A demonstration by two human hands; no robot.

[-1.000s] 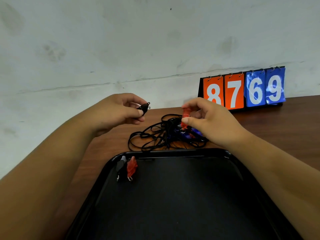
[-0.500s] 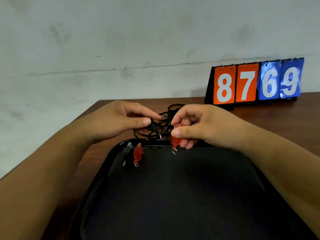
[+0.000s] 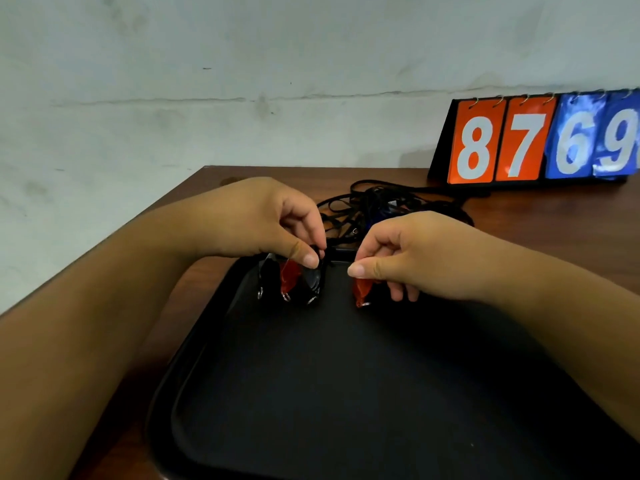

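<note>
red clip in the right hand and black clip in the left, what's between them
Only bare tray floor lies between the red clip in the right hand and the black clip in the left hand, as the head view shows.

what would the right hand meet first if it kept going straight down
Likely the bare floor of the black tray: the red clip the right hand pinches points down at it with nothing between. It may already touch.

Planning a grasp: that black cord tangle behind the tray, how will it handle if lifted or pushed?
Likely floppy: the black cord tangle lies in loose, thin loops. Strands overlap, so it may lift as one clump and snag. Pushed, it should bunch up rather than roll.
</note>
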